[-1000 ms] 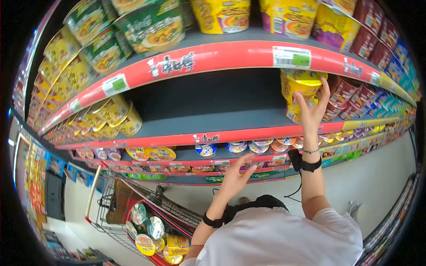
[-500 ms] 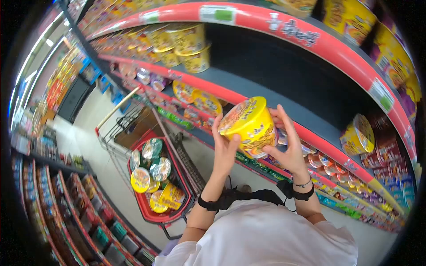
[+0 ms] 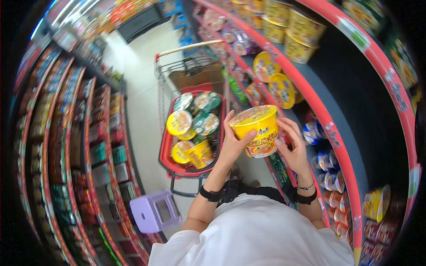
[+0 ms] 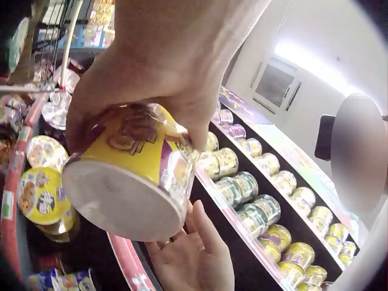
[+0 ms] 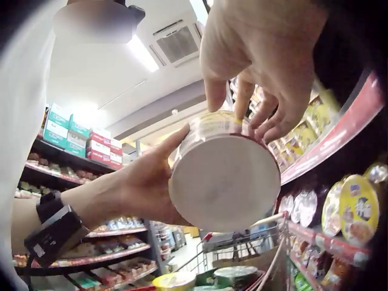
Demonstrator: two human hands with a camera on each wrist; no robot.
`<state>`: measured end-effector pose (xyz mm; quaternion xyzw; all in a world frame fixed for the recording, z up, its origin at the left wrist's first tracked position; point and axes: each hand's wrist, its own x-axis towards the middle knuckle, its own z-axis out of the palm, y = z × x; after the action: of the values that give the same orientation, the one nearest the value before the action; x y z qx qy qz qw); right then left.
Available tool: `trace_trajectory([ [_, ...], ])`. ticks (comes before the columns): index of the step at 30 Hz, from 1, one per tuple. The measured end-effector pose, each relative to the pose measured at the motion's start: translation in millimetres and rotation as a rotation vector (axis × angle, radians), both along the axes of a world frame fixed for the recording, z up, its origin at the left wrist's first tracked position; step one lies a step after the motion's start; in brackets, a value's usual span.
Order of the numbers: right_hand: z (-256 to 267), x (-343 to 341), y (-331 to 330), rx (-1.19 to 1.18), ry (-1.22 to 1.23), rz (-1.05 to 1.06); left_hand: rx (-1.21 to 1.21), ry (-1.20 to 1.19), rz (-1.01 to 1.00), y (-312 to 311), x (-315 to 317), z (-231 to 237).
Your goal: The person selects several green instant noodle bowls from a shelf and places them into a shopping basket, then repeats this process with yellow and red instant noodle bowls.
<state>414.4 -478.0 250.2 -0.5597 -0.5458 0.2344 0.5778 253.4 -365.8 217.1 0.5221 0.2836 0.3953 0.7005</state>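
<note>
A yellow instant noodle bowl [image 3: 259, 132] is held up in front of the body, lid tilted toward the left. My left hand [image 3: 234, 141] grips it from the left, thumb across its front. The left wrist view shows its white base [image 4: 124, 200] and the left hand [image 4: 151, 79] curled round the side. Fingertips of my right hand [image 3: 295, 148] touch the bowl's right side, the fingers fairly straight and spread. In the right wrist view, the right hand [image 5: 260, 66] reaches down to the bowl's edge.
A shopping cart [image 3: 193, 60] stands ahead with a red basket [image 3: 165, 153] holding several noodle bowls. A purple stool [image 3: 146, 213] is at the lower left. Stocked shelves [image 3: 88, 133] line the left; red-edged noodle shelves [image 3: 306, 80] curve along the right.
The right hand took the bowl off the shelf, and the left hand joined on it. The view has swung left, bringing the cart ahead; the right fingers now only touch the bowl's side.
</note>
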Motion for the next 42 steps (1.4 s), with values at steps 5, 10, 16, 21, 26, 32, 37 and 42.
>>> trace_trajectory([
  [5, -37.7, -46.6, 55.0, -0.146, -0.034, 0.230, 0.044, 0.124, 0.325, 17.7, -63.2, -10.0],
  [10, -86.8, -117.4, 109.7, -0.282, 0.138, 0.557, 0.316, 0.372, 0.620, 38.9, -139.3, -58.0],
  [16, -153.4, -165.8, 129.8, -0.172, -0.490, 0.610, 0.333, 0.917, 1.131, 57.7, -186.9, -119.2],
  [21, -192.8, -150.3, 129.2, -0.236, -0.793, 0.537, 0.199, 0.964, 1.080, 58.8, -192.6, -156.4],
  [26, -177.8, -127.8, 108.4, -0.339, -0.806, 0.464, 0.136, 0.820, 1.018, 48.1, -184.0, -176.5],
  [32, -187.3, -126.5, 86.6, -0.346, -0.553, 0.530, 0.310, 1.131, 1.106, 48.5, -176.8, -171.8],
  [37, -205.5, -118.9, 73.9, -0.343, -0.482, 0.428, 0.614, 0.949, 0.936, 62.2, -132.8, -118.7],
  [42, -203.6, -85.8, 62.6, -0.391, -0.207, 0.341, 0.647, 0.586, 0.548, 50.9, -48.3, -76.2],
])
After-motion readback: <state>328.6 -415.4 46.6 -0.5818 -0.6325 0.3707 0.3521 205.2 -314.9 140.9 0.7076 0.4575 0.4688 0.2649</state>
